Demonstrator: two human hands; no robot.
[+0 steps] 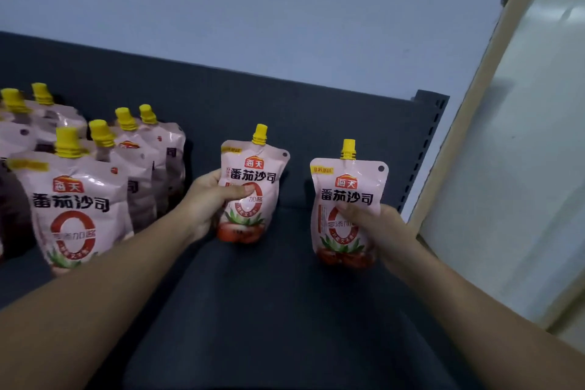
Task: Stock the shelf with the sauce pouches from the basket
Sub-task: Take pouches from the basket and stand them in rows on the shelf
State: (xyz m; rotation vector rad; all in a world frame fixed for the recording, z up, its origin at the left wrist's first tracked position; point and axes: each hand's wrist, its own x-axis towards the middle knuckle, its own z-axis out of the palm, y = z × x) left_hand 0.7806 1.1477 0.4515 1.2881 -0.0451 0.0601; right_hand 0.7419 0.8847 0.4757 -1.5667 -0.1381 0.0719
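Sauce pouches [76, 199] already stand mid-left, and the left hand [207, 199] is wrapped round the centre pouch [253, 165], the right hand [376, 222] round the right pouch [348, 187], both upright over the shelf [253, 310], so next I'd set them down and let go.

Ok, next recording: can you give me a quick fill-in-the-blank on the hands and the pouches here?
The left hand grips the left pouch, whose cap is coloured ____.
The right hand grips the right pouch with its spout pointing ____.
The stocked pouches stand on the shelf to the ____ of both hands.
Missing words: yellow; up; left.
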